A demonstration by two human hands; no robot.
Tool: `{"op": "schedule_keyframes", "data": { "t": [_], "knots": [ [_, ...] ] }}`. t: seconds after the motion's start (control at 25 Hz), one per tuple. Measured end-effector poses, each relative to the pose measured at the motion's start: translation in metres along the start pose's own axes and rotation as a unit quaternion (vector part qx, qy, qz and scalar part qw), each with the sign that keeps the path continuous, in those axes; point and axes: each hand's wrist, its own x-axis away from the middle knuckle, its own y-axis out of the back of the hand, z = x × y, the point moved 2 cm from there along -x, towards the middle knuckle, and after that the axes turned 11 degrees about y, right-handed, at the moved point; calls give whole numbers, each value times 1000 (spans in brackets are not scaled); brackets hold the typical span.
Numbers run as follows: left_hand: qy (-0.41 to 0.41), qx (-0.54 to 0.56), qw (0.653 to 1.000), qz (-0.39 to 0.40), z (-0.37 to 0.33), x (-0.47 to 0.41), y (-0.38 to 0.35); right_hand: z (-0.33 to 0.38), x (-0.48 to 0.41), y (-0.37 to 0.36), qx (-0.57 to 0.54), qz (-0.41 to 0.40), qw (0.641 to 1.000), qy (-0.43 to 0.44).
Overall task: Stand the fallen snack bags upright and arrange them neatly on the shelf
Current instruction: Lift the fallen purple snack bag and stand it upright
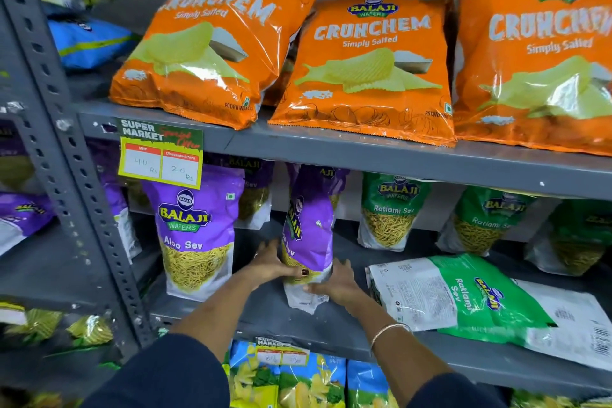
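Both my hands clasp a purple Aloo Sev bag (309, 232) near its base, left hand (275, 263) and right hand (337, 283) on opposite sides, standing it on the middle shelf (331, 328); a green Ratlami Sev bag (463, 298) lies flat just right

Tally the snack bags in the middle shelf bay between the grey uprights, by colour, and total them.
Purple Aloo Sev bags: 3, counting one partly hidden at the back
Green Ratlami Sev bags: 4, one lying flat
Total: 7
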Motion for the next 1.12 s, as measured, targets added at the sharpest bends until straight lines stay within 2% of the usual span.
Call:
{"op": "schedule_keyframes", "data": {
  "t": [0.12,0.24,0.32,0.4,0.48,0.6,0.68,0.76,0.8,0.88,0.96,1.0,1.04,1.12],
  "knots": [
    [28,25,998,43,-2,-7,15,-13,-10,12,-63,-27,998,2],
    [53,93,993,40,3,-12,22,-3,-12,25,-16,-15,999,26],
    [45,38,998,11,5,-13,20,6,-11,31,-21,-34,999,29],
    [34,-6,999,-19,7,-10,16,8,-11,29,-106,0,994,31],
    [29,52,998,-2,14,-14,12,3,-13,26,-144,23,989,27],
    [27,76,997,-14,10,1,8,3,-13,22,-163,3,986,27],
    [47,63,997,-24,10,5,5,6,-10,22,-174,3,984,20],
    [117,4,993,-3,10,11,5,2,-6,24,-149,11,989,8],
    [172,-63,982,34,9,15,5,1,-3,29,-124,15,992,-7],
    [265,-188,930,170,3,29,2,0,5,47,-76,-3,994,-77],
    [284,-233,882,295,-15,37,-16,2,25,72,-60,29,978,-198],
    [262,-230,879,325,-28,37,-30,1,37,85,-51,57,963,-258],
    [222,-223,891,327,-44,34,-47,-1,54,100,-43,82,944,-316],
    [85,-191,946,247,-78,30,-81,-16,84,123,-52,112,914,-387]
  ]
}}
